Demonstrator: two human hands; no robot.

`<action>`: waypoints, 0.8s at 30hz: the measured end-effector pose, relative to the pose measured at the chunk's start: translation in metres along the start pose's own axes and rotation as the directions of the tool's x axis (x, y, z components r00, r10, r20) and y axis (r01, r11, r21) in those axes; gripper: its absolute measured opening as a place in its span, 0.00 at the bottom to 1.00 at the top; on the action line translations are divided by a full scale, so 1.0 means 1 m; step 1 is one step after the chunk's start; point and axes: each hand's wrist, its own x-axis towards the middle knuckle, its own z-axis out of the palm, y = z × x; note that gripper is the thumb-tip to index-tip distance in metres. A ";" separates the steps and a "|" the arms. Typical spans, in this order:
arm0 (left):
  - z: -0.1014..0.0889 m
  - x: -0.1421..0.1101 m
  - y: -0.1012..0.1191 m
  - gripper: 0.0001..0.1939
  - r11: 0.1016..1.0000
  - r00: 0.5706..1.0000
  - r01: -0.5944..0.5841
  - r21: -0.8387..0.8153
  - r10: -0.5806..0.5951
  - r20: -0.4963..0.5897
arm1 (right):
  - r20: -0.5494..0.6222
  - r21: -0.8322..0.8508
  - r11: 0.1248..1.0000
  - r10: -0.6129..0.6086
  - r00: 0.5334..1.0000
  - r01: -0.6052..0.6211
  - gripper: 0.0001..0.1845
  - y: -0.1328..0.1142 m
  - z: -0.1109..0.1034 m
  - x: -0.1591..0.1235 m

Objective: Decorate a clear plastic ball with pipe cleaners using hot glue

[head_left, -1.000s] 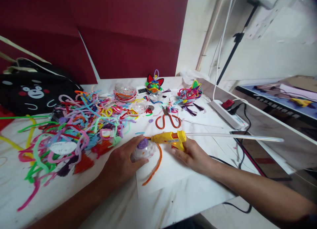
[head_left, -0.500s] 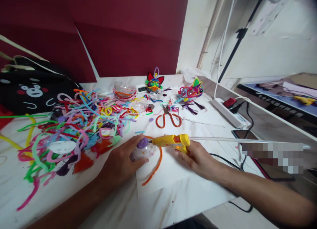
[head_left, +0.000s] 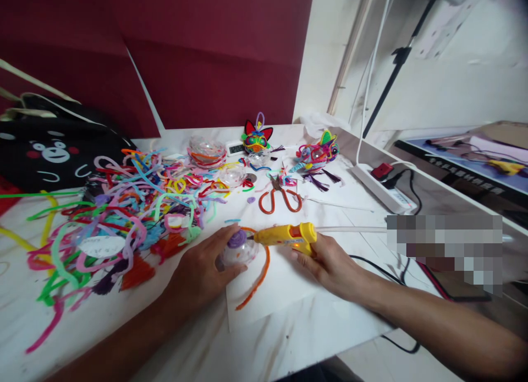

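My left hand (head_left: pixel 212 259) is closed around a clear plastic ball (head_left: pixel 240 254) with a purple pipe-cleaner coil (head_left: pixel 236 238) on its top. In my right hand (head_left: pixel 325 261) is a yellow glue gun (head_left: pixel 284 235), held level, a clear glue stick (head_left: pixel 350 228) reaching out behind it. Its nozzle points left and sits at the edge of the purple coil; whether they touch I cannot tell. An orange pipe cleaner (head_left: pixel 264 277) curves beside the ball, over a sheet of white paper (head_left: pixel 284 294).
Left lies a tangled heap of pipe cleaners (head_left: pixel 136 206), before a black bag (head_left: pixel 53 145). Orange-handled scissors (head_left: pixel 280 197) lie beyond the glue gun. Two decorated figures, one red-eared (head_left: pixel 258 140), one pink (head_left: pixel 317 153), stand at the back. A power strip (head_left: pixel 383 189) runs along the right.
Both hands, the ball and the glue gun keep nearly the same place. The view has shifted only very slightly.
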 end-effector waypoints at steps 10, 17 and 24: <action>0.001 0.000 -0.001 0.34 0.999 1.000 0.009 0.046 -0.010 0.004 | -0.032 -0.001 1.000 0.011 0.999 -0.011 0.09 0.007 0.006 0.006; 0.002 0.001 -0.001 0.34 0.999 1.000 0.011 0.051 -0.011 -0.001 | -0.051 -0.003 1.000 0.010 0.999 -0.010 0.10 0.009 0.009 0.011; 0.001 0.001 0.001 0.33 0.998 1.000 -0.007 0.061 0.007 0.001 | -0.037 0.003 1.000 0.025 0.999 -0.025 0.13 0.007 0.009 0.014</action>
